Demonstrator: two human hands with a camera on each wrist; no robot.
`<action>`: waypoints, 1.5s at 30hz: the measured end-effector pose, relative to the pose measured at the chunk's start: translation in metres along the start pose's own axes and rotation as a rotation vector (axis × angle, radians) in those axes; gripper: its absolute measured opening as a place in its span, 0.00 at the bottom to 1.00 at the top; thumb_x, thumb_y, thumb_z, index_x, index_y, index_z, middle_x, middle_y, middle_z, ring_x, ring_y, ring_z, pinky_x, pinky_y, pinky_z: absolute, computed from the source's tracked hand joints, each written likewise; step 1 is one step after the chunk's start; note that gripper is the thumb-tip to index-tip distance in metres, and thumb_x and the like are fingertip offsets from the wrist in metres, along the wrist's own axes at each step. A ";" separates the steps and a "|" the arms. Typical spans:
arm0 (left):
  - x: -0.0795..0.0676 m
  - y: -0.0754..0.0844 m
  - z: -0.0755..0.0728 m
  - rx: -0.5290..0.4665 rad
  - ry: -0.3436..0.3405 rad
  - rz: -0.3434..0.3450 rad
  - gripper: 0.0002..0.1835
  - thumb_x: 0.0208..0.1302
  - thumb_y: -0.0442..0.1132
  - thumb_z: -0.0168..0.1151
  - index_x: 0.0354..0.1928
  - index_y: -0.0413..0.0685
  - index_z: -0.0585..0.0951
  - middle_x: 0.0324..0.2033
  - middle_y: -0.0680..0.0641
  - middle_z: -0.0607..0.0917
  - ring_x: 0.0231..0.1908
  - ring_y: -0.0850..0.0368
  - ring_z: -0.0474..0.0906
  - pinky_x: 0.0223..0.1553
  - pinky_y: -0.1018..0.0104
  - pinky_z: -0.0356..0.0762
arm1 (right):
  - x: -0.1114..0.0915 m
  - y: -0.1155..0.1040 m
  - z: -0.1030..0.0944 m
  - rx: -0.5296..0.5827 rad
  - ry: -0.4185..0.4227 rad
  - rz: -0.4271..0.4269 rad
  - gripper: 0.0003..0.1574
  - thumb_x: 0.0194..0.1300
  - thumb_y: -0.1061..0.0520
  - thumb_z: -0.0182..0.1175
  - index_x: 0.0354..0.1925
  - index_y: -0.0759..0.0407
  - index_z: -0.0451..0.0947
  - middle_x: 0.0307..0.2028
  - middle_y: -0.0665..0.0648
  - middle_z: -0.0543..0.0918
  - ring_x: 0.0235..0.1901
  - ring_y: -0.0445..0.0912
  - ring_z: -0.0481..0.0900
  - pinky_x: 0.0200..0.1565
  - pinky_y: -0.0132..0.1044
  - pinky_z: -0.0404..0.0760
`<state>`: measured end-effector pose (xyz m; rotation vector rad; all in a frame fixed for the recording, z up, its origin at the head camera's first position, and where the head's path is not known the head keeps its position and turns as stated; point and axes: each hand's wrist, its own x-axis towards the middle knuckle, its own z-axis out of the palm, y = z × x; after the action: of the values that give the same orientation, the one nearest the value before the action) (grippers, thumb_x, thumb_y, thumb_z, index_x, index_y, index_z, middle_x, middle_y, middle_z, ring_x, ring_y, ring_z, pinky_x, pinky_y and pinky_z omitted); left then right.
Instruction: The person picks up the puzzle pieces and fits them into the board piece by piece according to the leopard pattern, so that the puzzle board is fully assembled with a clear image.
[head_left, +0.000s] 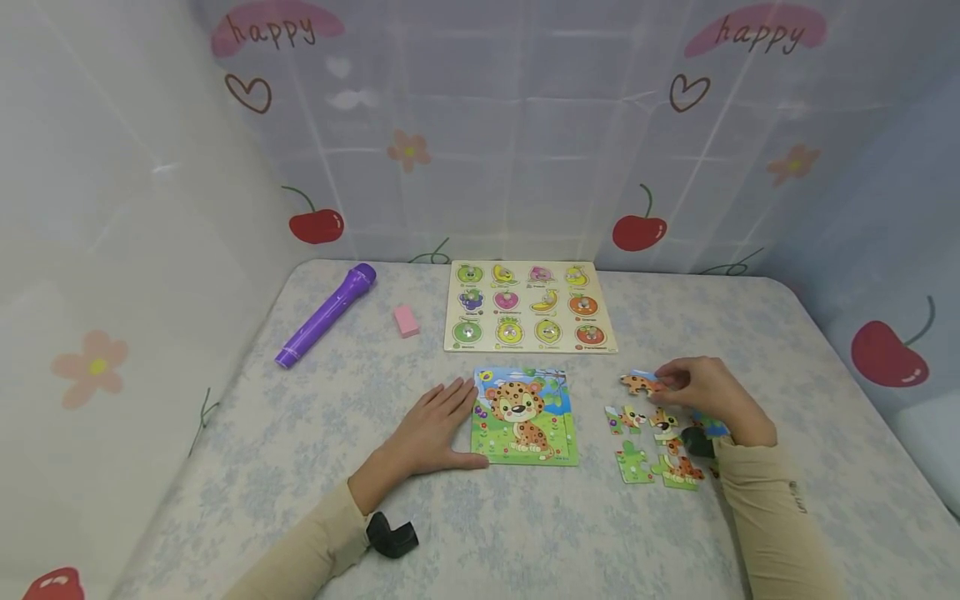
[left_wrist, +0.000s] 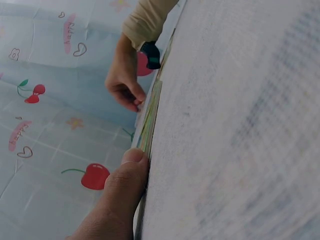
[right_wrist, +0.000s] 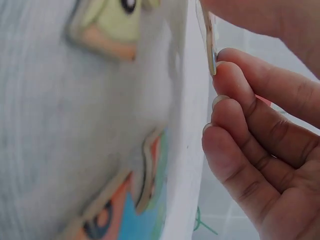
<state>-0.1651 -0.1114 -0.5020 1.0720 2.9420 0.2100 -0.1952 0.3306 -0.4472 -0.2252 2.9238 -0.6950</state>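
Observation:
A square leopard picture puzzle [head_left: 528, 421] lies flat on the table in the head view. Along its left edge rests my left hand [head_left: 431, 433], palm down, with straight fingers and the thumb at the lower corner; the left wrist view shows this thumb [left_wrist: 120, 192] against the puzzle's thin side. To the right, my right hand [head_left: 708, 387] pinches a spotted puzzle piece [head_left: 640, 383] between thumb and index finger. The right wrist view shows that piece edge-on, tilted off the table. Several loose puzzle pieces [head_left: 636, 465] lie below this hand, some partly hidden by the wrist.
Behind the puzzle lies a wooden fruit peg board [head_left: 525, 325]. A pink block [head_left: 406, 321] and a purple tube [head_left: 326, 317] sit at the back left. A printed curtain [head_left: 510, 150] hangs behind the table. Each wrist carries a black device.

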 end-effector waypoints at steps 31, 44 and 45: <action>0.000 -0.001 0.003 -0.011 -0.004 0.006 0.60 0.53 0.82 0.47 0.77 0.46 0.51 0.77 0.48 0.52 0.77 0.51 0.49 0.76 0.52 0.50 | 0.020 -0.073 0.018 0.010 -0.051 -0.160 0.21 0.54 0.52 0.73 0.44 0.63 0.85 0.31 0.52 0.84 0.29 0.41 0.74 0.31 0.33 0.75; 0.000 -0.003 0.004 -0.016 0.008 0.015 0.60 0.52 0.82 0.46 0.77 0.46 0.52 0.77 0.47 0.53 0.76 0.51 0.49 0.75 0.52 0.51 | 0.030 -0.111 0.037 0.001 -0.048 -0.266 0.17 0.53 0.53 0.73 0.41 0.60 0.86 0.32 0.52 0.86 0.33 0.45 0.78 0.34 0.37 0.78; 0.000 -0.003 0.004 -0.017 0.007 0.014 0.60 0.52 0.82 0.47 0.77 0.46 0.52 0.77 0.47 0.53 0.76 0.51 0.49 0.75 0.52 0.51 | 0.031 -0.114 0.039 0.000 -0.052 -0.268 0.17 0.54 0.53 0.73 0.41 0.60 0.86 0.32 0.52 0.87 0.33 0.45 0.78 0.34 0.37 0.78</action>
<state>-0.1664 -0.1131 -0.5062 1.0926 2.9339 0.2394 -0.2064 0.2078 -0.4323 -0.6334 2.8725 -0.7112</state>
